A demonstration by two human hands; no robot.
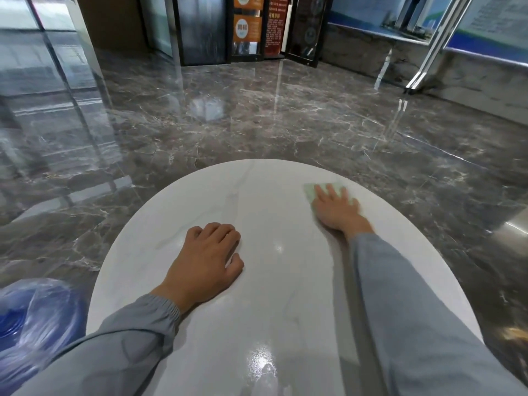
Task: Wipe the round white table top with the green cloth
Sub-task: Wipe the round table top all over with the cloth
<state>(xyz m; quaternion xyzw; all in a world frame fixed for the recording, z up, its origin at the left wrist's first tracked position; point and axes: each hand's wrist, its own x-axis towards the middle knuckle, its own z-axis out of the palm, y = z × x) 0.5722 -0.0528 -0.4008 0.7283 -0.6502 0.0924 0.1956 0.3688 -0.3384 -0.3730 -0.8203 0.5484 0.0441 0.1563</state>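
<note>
The round white table top (257, 195) fills the lower middle of the head view, glossy with faint grey veins. A pale green cloth (310, 190) lies flat on its far right part. My right hand (337, 210) presses on the cloth with straight, spread fingers and covers most of it; only the cloth's far and left edges show. My left hand (205, 261) rests on the table near the middle left, fingers loosely curled, holding nothing. Both arms wear grey-blue sleeves.
Dark polished marble floor (257, 115) surrounds the table. A blue water jug in clear plastic (31, 324) stands at the lower left beside the table. Glass walls rise on the left, dark doors and signboards (245, 27) at the back, and a metal frame (423, 70) on the right.
</note>
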